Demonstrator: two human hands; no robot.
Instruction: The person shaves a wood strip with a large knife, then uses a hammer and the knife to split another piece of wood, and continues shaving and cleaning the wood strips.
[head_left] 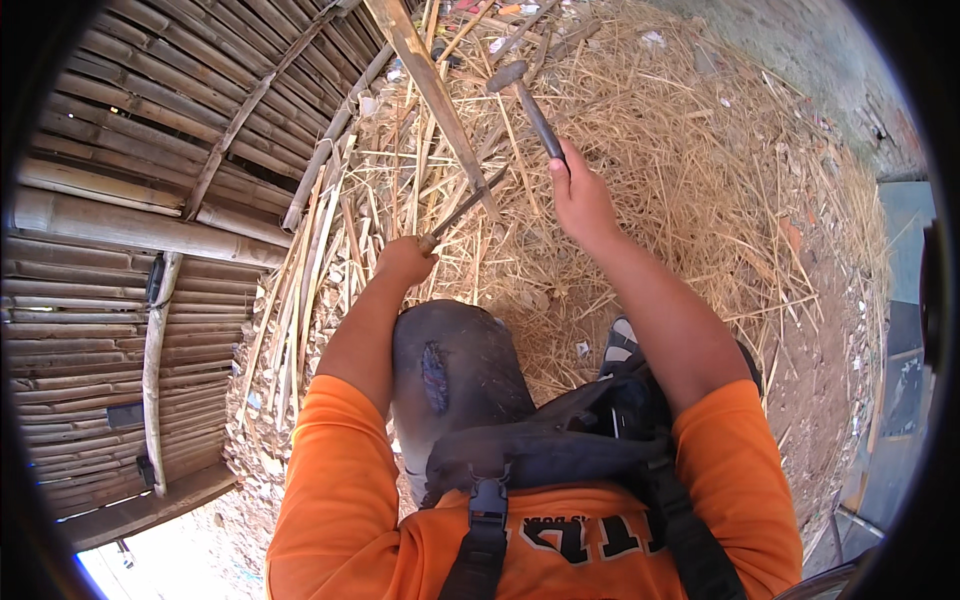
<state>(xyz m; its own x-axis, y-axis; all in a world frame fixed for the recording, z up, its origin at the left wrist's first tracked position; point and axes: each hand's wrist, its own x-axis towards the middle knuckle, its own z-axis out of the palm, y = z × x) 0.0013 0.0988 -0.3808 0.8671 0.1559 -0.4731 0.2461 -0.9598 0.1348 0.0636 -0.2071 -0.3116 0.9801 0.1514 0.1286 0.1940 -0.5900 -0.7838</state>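
Note:
My left hand (402,264) is closed round the handle of a long, dark-bladed knife (462,212), which points up and to the right. Its blade meets the lower end of a split bamboo piece (435,95); how deep it sits there I cannot tell. The bamboo slants down from the top of the view. My right hand (586,205) grips a hammer (538,118) by its dark handle. The hammer's head is raised above the straw, to the right of the bamboo and apart from the knife.
Loose straw and bamboo slivers (660,160) cover the ground ahead. A slatted bamboo wall (140,190) rises on the left, with long strips (290,290) beside it. A pale wall (850,70) stands at the far right. My bent knee (450,350) is close below my left hand.

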